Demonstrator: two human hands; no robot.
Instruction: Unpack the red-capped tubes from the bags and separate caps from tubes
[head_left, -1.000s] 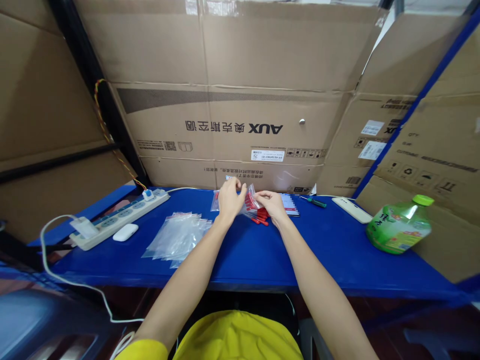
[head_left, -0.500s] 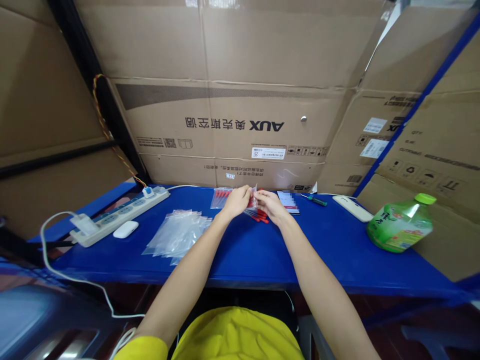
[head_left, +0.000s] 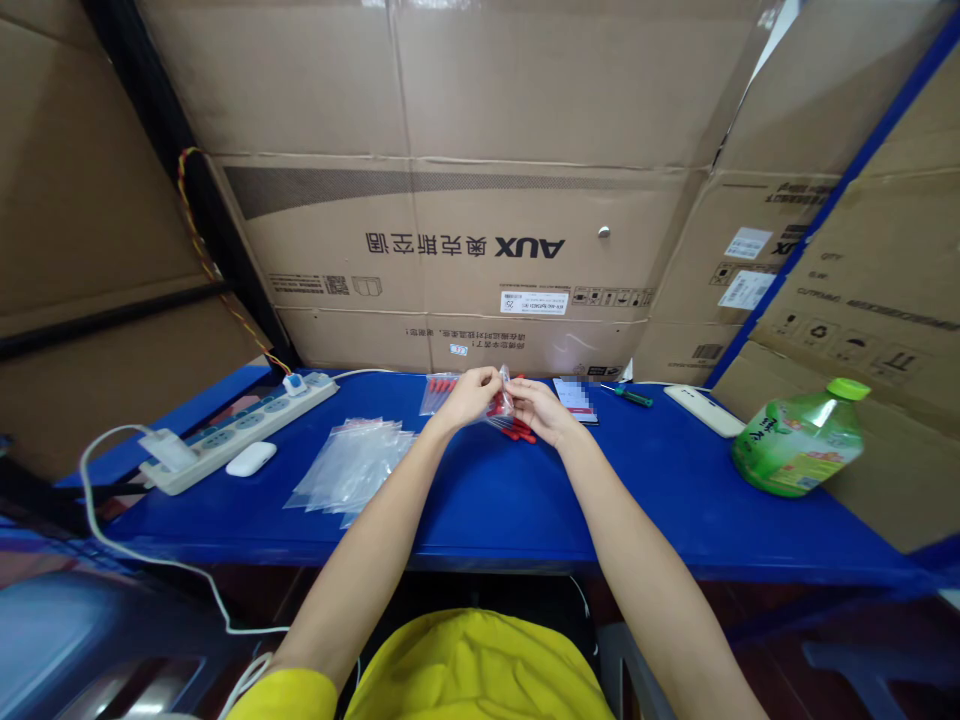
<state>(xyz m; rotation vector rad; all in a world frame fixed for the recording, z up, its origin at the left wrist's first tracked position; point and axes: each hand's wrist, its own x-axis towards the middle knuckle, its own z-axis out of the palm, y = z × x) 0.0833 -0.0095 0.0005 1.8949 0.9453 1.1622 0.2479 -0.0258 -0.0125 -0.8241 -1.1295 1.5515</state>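
Near the back of the blue table, my left hand (head_left: 474,394) and my right hand (head_left: 537,408) meet at a small clear plastic bag (head_left: 504,384). The fingers of both are closed on its upper part. Something red shows through the bag, partly covered by my fingers. Several red slender pieces (head_left: 520,432) lie beneath, between my hands; their kind is hard to make out. Left of my left hand, another clear bag (head_left: 437,392) with red pieces inside lies flat. A fanned stack of clear zip bags (head_left: 351,465) rests beside my left forearm.
A white power strip (head_left: 247,428) and a white earphone case (head_left: 251,458) lie at the left. On the right are a phone (head_left: 576,400), a green screwdriver (head_left: 628,395), a white power bank (head_left: 703,411) and a green bottle (head_left: 799,445). Cardboard (head_left: 465,210) walls the back.
The top of the bag between my hands is now gathered narrower and stands up more. My hands stay in nearly the same place. The view has shifted slightly.
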